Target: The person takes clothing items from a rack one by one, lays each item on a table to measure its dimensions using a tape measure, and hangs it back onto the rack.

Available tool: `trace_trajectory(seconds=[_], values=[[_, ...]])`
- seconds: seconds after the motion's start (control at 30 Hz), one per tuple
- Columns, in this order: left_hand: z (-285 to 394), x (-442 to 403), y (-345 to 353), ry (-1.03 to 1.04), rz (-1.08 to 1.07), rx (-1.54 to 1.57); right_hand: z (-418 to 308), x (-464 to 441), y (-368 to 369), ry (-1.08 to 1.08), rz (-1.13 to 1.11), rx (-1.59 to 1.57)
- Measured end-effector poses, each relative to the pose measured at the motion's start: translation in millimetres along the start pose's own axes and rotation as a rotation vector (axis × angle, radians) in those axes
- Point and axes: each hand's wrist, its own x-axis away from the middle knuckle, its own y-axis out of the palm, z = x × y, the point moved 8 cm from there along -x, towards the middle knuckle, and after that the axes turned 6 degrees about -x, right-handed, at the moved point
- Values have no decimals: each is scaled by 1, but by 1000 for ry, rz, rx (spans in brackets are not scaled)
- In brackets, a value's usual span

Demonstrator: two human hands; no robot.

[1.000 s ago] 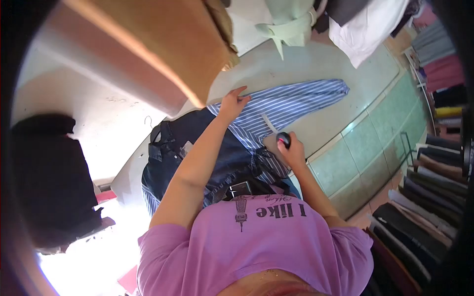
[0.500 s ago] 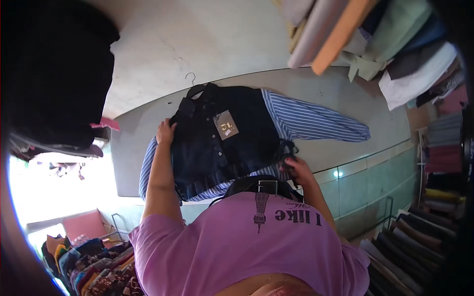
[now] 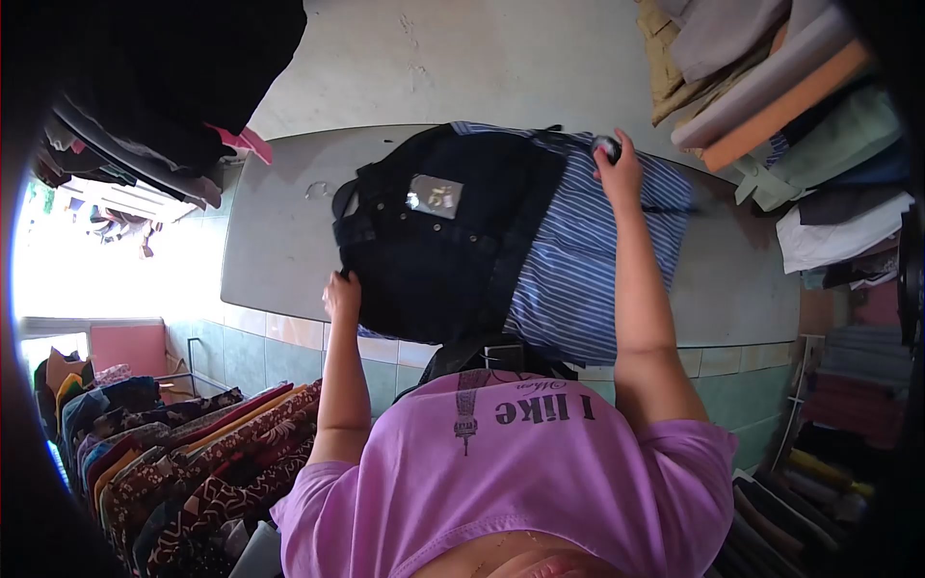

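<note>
A dark button-front vest (image 3: 453,250) with a blue-and-white striped shirt (image 3: 578,260) lies on the grey board. A hanger (image 3: 343,200) sits in its neck, and a square tag (image 3: 434,197) rests on the vest's front. My left hand (image 3: 342,297) is closed on the vest's edge near the shoulder. Above the striped cloth at the upper right, my right hand (image 3: 621,175) grips a small black rounded object (image 3: 606,150) with a pale shine. What that object is does not show clearly. The shirt's sleeves are mostly hidden.
The grey board (image 3: 279,241) stretches across the view against a pale wall. Folded clothes (image 3: 790,87) are stacked at upper right. Black garments (image 3: 183,77) hang at upper left. Patterned clothes (image 3: 183,462) crowd a rack at lower left. Dark clothes (image 3: 790,520) stand at lower right.
The garment has turned, with its striped part now spread out on the right. My right hand has moved from near my waist up to the upper right. My left hand has moved slightly down.
</note>
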Motion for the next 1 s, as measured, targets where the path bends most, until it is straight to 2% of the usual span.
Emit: trace_trajectory(seconds=[0.03, 0.1, 0.17, 0.23, 0.33, 0.43, 0.5, 0.63, 0.7, 0.73, 0.77, 0.83, 0.87, 0.9, 0.93, 0.97, 1.0], values=[[-11, 7, -2, -11, -6, 2, -7, 19, 2, -21, -19, 84], [-27, 24, -10, -79, -23, 106, 8, 59, -7, -402, 144, 314], [-29, 36, -16, -55, 30, 106, 51, 100, -18, -211, 116, 326], [-2, 40, -30, 409, 372, 71, 91, 132, -28, -152, 155, 304], [18, 31, 9, 491, 229, -112, 130, 150, -42, -266, 153, 365], [22, 22, 18, 361, 150, 19, 141, 138, -53, -239, 222, 398], [26, 28, 12, 366, 110, 37, 150, 136, -71, -169, 243, 406], [42, 40, 18, 372, 44, 21, 246, 141, -206, 36, 487, 628], [43, 45, 10, 328, 81, 22, 258, 176, -286, 169, 732, 637], [49, 51, -5, 432, 270, 135, 255, 187, -315, 228, 827, 680], [51, 60, -19, 533, 459, 244, 239, 184, -325, 222, 825, 683], [76, 78, -47, 700, 338, 602, 204, 174, -296, 536, 273, 531], [94, 83, -43, 718, 161, 760, 172, 169, -257, 429, 72, 391], [112, 90, -28, 672, -123, 892, 133, 166, -205, 319, -123, 247], [133, 104, -17, 709, -331, 920, 99, 170, -153, 395, -256, 21], [155, 116, 1, 808, -535, 968, 70, 175, -107, 369, -299, -98], [174, 135, 10, 847, -780, 1059, 54, 179, -62, 308, -424, -80]])
